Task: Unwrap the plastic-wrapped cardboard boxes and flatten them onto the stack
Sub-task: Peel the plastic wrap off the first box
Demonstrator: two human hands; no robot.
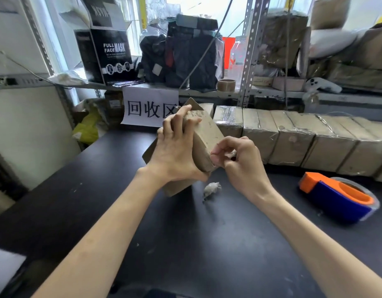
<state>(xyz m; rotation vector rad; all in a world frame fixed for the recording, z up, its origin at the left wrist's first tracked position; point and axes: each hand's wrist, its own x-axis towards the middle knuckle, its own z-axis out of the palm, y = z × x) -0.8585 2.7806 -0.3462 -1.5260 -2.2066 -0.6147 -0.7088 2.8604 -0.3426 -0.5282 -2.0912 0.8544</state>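
My left hand grips a brown cardboard box, tilted on edge above the black table, fingers spread over its upper face. At the box's near right corner my right hand pinches a bit of clear plastic wrap. A crumpled wad of plastic lies on the table just below the box. A row of several plastic-wrapped cardboard boxes lines the back of the table to the right.
An orange and blue tape dispenser lies at the right of the table. A white paper sign hangs behind the box. The metal shelf above carries a black mask box, dark bags and a tape roll.
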